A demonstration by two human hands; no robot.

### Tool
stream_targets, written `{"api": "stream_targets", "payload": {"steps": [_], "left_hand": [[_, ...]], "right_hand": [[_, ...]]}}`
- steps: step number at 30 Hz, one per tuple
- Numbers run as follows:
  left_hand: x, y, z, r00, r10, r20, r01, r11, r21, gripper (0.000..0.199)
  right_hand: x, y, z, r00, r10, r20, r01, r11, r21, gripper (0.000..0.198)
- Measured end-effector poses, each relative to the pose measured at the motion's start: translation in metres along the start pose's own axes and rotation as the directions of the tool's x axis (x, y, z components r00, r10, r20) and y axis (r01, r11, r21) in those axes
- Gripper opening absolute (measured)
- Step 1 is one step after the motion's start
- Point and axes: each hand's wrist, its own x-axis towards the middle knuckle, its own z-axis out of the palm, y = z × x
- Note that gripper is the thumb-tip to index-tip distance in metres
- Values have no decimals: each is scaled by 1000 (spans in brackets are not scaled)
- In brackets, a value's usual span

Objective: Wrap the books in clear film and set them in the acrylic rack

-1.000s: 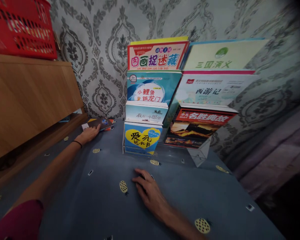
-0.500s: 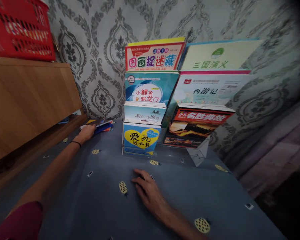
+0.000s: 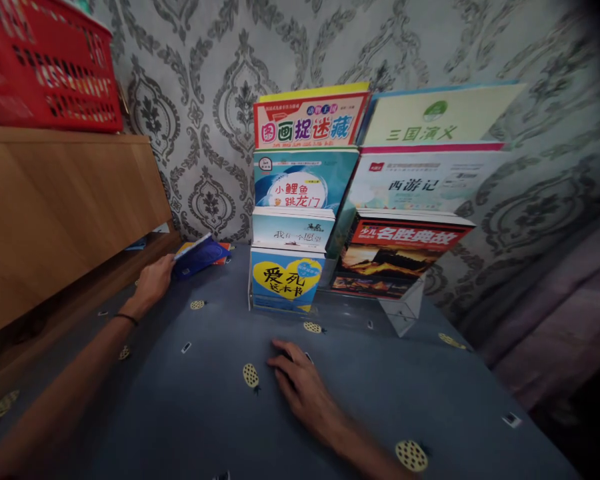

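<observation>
At the far left of the bed-like blue surface, my left hand [image 3: 155,283] grips the edge of a blue book [image 3: 200,259], which is tilted up. Under and behind it lies another book with an orange edge [image 3: 223,253], mostly hidden. My right hand [image 3: 297,377] rests on the blue pineapple-print cloth [image 3: 205,373], fingers loosely stretched and holding nothing. In front of it stands a clear tiered rack [image 3: 403,313] with books in two columns. The lowest left one is a blue book with a yellow heart [image 3: 287,280]; the lowest right one is a red and black book [image 3: 397,257].
A wooden cabinet [image 3: 70,213] borders the left side, with a red plastic basket [image 3: 75,73] on top. Patterned wallpaper [image 3: 210,133] rises behind the rack. A pale curtain-like fabric [image 3: 545,333] hangs at the right, beyond the cloth's edge.
My left hand has drawn back toward me and to the left, and the blue book is now raised at an angle. My right hand stays put. The view has shifted slightly.
</observation>
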Motion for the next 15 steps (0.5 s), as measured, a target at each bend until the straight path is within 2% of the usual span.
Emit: {"api": "stream_targets", "payload": {"steps": [4,7,10,15], "left_hand": [[-70,1,19,995,91,42,-89,995,-44,34],[-110,-3,30,968,246,55,-239,965,-106,41],[-131,-4,29,944,320,82,-304,939,-157,44],[-144,7,12,922,380,68,-353,901,-252,49]], "right_hand": [[0,0,1,1000,-17,-21,16,1000,-20,31],[1,-1,0,1000,-15,-5,15,1000,-26,31],[2,-2,-1,1000,-10,1,10,999,-31,32],[3,-2,0,1000,-10,19,10,999,-32,33]]}}
